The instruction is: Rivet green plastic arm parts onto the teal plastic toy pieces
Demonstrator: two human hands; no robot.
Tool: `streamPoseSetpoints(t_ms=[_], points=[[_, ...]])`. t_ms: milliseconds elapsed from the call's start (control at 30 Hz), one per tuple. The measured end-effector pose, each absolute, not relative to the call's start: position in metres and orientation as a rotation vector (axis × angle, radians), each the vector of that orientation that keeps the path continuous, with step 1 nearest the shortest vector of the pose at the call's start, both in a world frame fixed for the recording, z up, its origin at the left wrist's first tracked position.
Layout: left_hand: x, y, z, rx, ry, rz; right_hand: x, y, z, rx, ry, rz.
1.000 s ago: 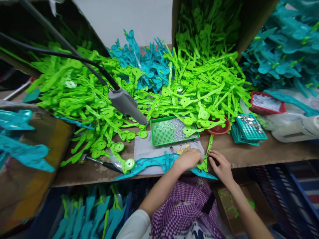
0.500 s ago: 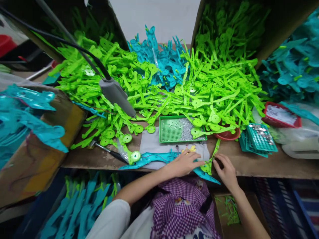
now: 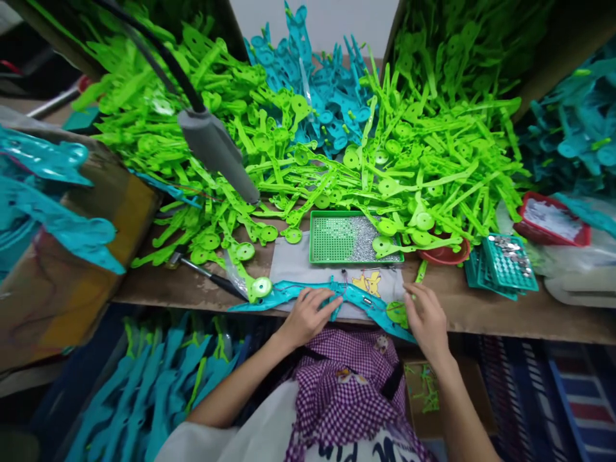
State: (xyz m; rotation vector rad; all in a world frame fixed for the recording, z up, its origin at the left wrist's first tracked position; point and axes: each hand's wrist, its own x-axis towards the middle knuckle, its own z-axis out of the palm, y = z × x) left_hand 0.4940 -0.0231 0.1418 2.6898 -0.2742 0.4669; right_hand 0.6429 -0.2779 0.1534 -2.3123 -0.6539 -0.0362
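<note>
A long turquoise plastic shell (image 3: pixel 289 292), curved like a toy bow with thin wires in it, lies along the table's front edge on a grey cloth. My left hand (image 3: pixel 310 317) has its fingers bent over the middle of this shell, thumb and fingertips close together at the wires. At the shell's right end, my right hand (image 3: pixel 427 321) holds a lime-green plastic arm (image 3: pixel 397 312) with a round end, covering part of it. Another green arm (image 3: pixel 260 287) with a silvery disc touches the left end.
A green tray (image 3: pixel 332 240) of small metal parts stands behind the shell. Green arms (image 3: pixel 447 160) pile up behind. A grey tool (image 3: pixel 219 154) hangs at left above a hammer (image 3: pixel 206 273). Teal baskets (image 3: pixel 510 266) and a red bin (image 3: pixel 553 221) stand right.
My left hand has moved left from the right part of the shell to its middle. My right hand stays near the right end, slightly left. The view has shifted.
</note>
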Motion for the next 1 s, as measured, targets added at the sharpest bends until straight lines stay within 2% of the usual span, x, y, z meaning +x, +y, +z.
streamPoseSetpoints(t_ms=[267,467,600,733,867,1000], points=[[0.495,-0.02,0.141,2.644,-0.192,0.548,0.665,-0.141,0.204,-2.035,-0.85,0.105],[0.487,-0.006,0.137,2.618,-0.037,0.524,0.681,-0.062,0.212,-1.888,-0.82,0.146],[0.478,0.014,0.148,2.625,0.083,0.513,0.679,-0.056,0.205,-1.86,-0.773,0.179],[0.483,0.071,0.167,2.715,0.221,0.51,0.678,-0.084,0.198,-1.956,-0.826,0.207],[0.531,0.136,0.177,2.793,0.3,0.383,0.686,-0.089,0.203,-2.053,-1.034,0.246],[0.592,0.148,0.168,2.71,0.281,0.264,0.692,-0.08,0.217,-2.234,-1.341,0.196]])
